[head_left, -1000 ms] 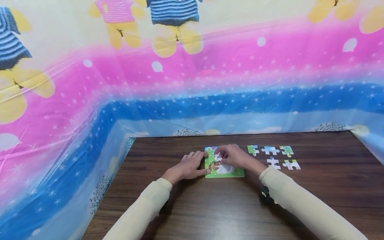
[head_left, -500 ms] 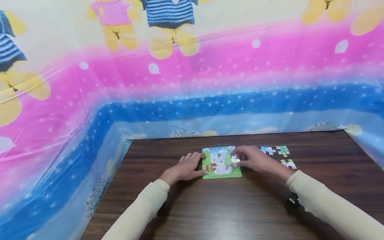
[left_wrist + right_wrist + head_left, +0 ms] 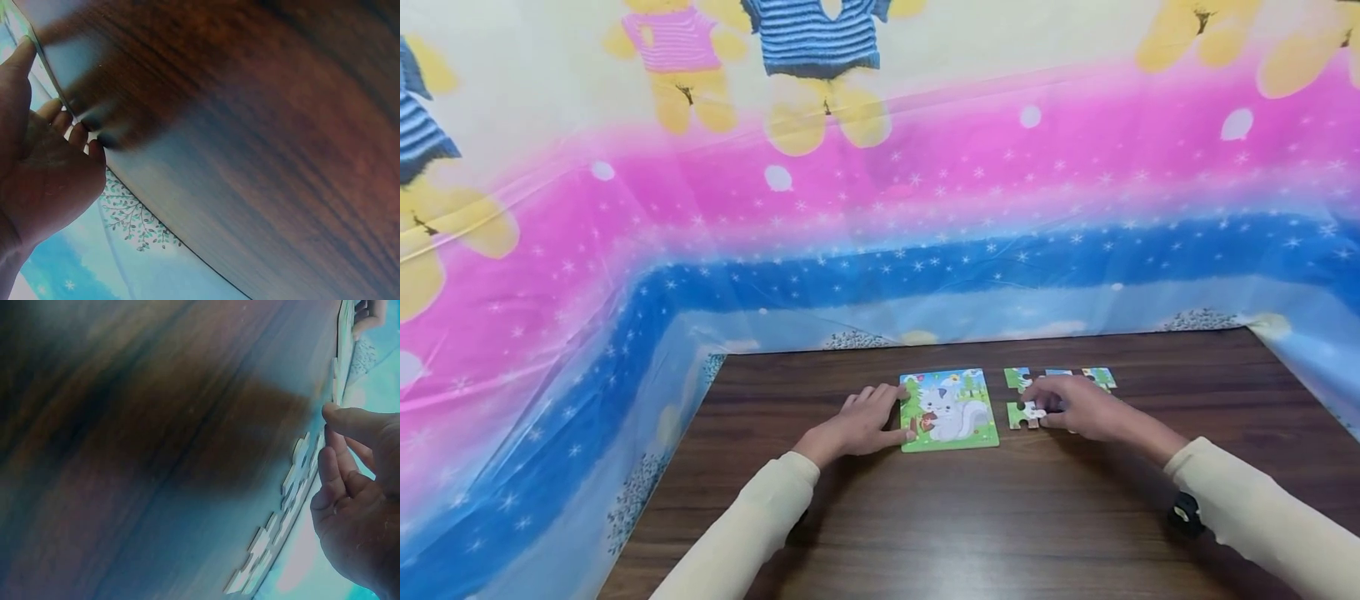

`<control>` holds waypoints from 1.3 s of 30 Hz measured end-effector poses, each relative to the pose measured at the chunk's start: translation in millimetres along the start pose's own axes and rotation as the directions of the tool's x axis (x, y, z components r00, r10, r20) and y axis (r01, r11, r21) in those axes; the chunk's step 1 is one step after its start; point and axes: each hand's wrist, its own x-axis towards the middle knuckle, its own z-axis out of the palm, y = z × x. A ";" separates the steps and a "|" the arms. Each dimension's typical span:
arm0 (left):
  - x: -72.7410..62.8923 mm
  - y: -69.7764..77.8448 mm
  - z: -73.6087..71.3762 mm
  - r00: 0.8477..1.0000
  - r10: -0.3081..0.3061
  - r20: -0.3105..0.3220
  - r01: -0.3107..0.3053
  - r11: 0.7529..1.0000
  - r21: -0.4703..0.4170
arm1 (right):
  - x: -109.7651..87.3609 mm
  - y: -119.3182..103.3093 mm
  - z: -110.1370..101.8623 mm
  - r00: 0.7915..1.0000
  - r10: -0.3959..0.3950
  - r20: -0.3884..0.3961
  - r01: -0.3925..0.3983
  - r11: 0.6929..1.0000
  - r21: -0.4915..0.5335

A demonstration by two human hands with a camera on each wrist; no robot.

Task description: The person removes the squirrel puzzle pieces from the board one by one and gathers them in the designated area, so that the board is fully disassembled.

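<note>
A square puzzle board (image 3: 951, 421) with a grey-and-white squirrel picture lies flat on the table. My left hand (image 3: 859, 423) rests at its left edge, thumb and fingertips touching the border; in the left wrist view, the fingers of that left hand (image 3: 56, 169) are extended along the board's edge. To the right of the board, my right hand (image 3: 1086, 408) pinches a green-and-white jigsaw piece (image 3: 1022, 415) low at the table. The right wrist view shows the right hand (image 3: 359, 481) with thumb and index finger close together at a thin piece edge.
Behind the right hand, loose jigsaw pieces (image 3: 1017, 377) lie in a row, some partly hidden by it. More pieces (image 3: 253, 553) appear edge-on in the right wrist view. A patterned cloth (image 3: 880, 267) stands along the back of the brown wooden table (image 3: 910, 517).
My right hand has moved right, off the board, carrying a jigsaw piece to the table beside the other loose pieces. The left hand has stayed at the board's left edge.
</note>
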 end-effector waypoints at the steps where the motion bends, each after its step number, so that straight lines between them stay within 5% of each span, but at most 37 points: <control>1: 0.2 0.0 -0.1 1.000 0.000 0.000 0.000 1.000 0.000 | -0.1 0.8 -0.8 1.000 -0.002 -0.001 0.002 1.000 -0.009; 18: -2.3 2.9 -1.5 1.000 0.016 -0.006 -0.016 1.000 -0.007 | 4.1 3.2 -10.3 1.000 -0.022 -0.006 0.021 0.995 -0.094; 28: -1.7 0.3 0.5 1.000 -0.001 -0.002 0.001 1.000 -0.004 | 15.4 -32.9 3.8 0.994 -0.099 -0.041 0.096 0.993 -0.068; 39: -2.6 1.5 -0.4 1.000 0.005 0.000 -0.005 1.000 -0.001 | 25.2 -70.8 29.8 0.995 -0.096 -0.017 0.094 0.991 -0.092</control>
